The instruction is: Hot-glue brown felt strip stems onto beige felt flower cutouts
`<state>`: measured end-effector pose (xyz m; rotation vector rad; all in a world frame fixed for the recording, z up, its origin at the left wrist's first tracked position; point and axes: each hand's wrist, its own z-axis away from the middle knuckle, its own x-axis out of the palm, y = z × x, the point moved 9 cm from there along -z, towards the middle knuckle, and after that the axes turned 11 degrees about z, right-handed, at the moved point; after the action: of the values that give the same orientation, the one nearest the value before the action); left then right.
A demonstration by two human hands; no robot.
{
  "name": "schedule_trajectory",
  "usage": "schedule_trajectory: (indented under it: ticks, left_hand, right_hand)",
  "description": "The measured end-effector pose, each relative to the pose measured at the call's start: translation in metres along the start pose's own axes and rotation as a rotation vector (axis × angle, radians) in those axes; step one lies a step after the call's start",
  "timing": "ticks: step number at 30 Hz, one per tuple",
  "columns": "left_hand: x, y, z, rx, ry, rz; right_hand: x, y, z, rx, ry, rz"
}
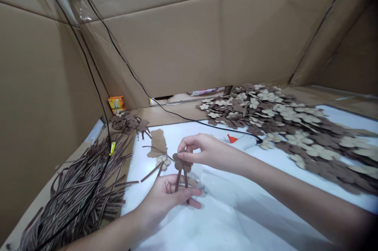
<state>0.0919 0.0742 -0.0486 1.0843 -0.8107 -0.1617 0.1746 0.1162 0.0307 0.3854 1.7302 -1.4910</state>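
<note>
My right hand point(203, 150) pinches a brown flower-shaped cutout point(178, 165) between thumb and fingers. Two narrow brown ribbon strips point(186, 181) with light stitching hang down from the flower. Below it, my left hand point(167, 196) is closed round these strips, thumb pressed toward the fingers. Just left of the held flower, a beige flower cutout point(163, 162) lies on the white work surface point(224, 211), with brown strips point(150, 172) beside it. A torn piece of brown cardboard point(158, 143) lies behind. How the strips join the flower is hidden.
A heap of loose ribbon strips point(88, 180) covers the left side. Brown and beige flower cutouts point(283, 121) are piled at right. A white corded tool point(248, 141) with an orange part lies behind my right wrist. A black cable point(126, 64) crosses before the cardboard walls point(183, 46).
</note>
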Motion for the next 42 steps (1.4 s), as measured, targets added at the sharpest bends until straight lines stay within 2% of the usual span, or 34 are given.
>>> schedule_trajectory:
  ticks: [18,28,42]
  left_hand:
    - [0.001,-0.002,-0.002,-0.003,-0.021,0.016]
    - [-0.005,-0.01,-0.005,0.024,-0.078,-0.023]
    - [-0.002,-0.01,-0.005,0.019,-0.128,-0.045]
  right_hand:
    - [-0.002,0.005,-0.005,0.002,0.038,-0.013]
    - [-0.007,0.007,-0.007,-0.037,0.022,-0.112]
    - [-0.006,0.009,-0.01,-0.071,-0.02,-0.279]
